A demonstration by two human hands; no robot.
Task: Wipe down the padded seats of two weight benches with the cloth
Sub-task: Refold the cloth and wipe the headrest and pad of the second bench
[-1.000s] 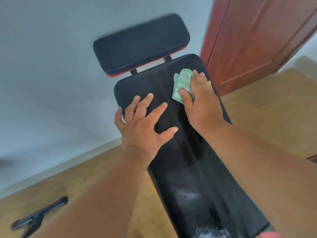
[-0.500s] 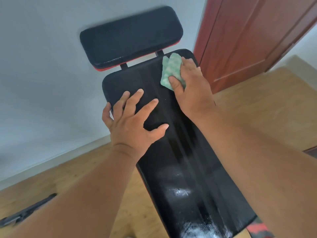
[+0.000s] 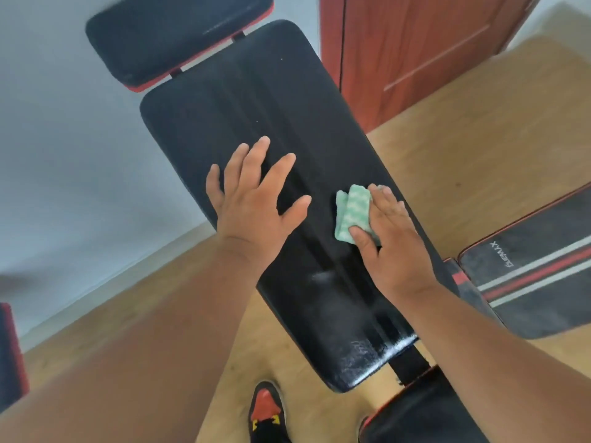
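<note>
A long black padded bench pad (image 3: 256,107) runs from the top toward me, with a separate black head pad (image 3: 179,33) trimmed in red above it. My left hand (image 3: 256,199) lies flat on the pad's left half, fingers spread. My right hand (image 3: 390,244) presses a folded green-and-white cloth (image 3: 350,212) onto the pad's right side, thumb across the cloth's near edge. A second bench pad (image 3: 537,282), black with red and white stripes, lies to the right. Another black pad (image 3: 425,414) sits at the bottom right.
A red-brown door (image 3: 415,52) stands behind the bench at the upper right. The pale wall (image 3: 64,155) is on the left, wood floor (image 3: 447,148) around. My red-and-black shoe (image 3: 267,410) is on the floor below the pad's near end. A dark red-edged object (image 3: 9,356) shows at the left edge.
My right hand has dragged the cloth from the pad's far end down its right side toward me. The left hand has slid nearer along the pad. The view has tilted down, showing the second bench.
</note>
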